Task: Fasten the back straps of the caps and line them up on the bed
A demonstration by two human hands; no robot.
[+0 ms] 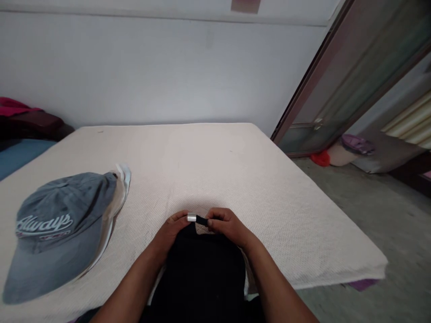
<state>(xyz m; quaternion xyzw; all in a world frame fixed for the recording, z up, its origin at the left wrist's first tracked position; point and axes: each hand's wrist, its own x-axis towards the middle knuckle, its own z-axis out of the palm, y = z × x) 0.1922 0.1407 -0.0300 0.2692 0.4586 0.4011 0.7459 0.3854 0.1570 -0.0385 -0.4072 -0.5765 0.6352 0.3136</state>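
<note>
A black cap (206, 269) lies at the near edge of the covered surface, its back strap toward the far side. My left hand (173, 226) is closed at the strap's left end, beside a silver metal buckle (191, 217). Pinched between the thumb and fingers of my right hand (227, 224) is the black strap (202, 220), which runs into the buckle. Below the strap, the cap's rear opening shows the pale cloth. To the left rests a stack of caps, with a grey cap (63, 224) lettered "Always" on top and paler ones beneath.
The surface has a cream textured cover (188, 157) and meets a white wall (151, 72). A framed glass door (323, 89) stands at the right, near a bin with a purple liner (357, 144). Dark and pink items (23, 112) sit at the far left.
</note>
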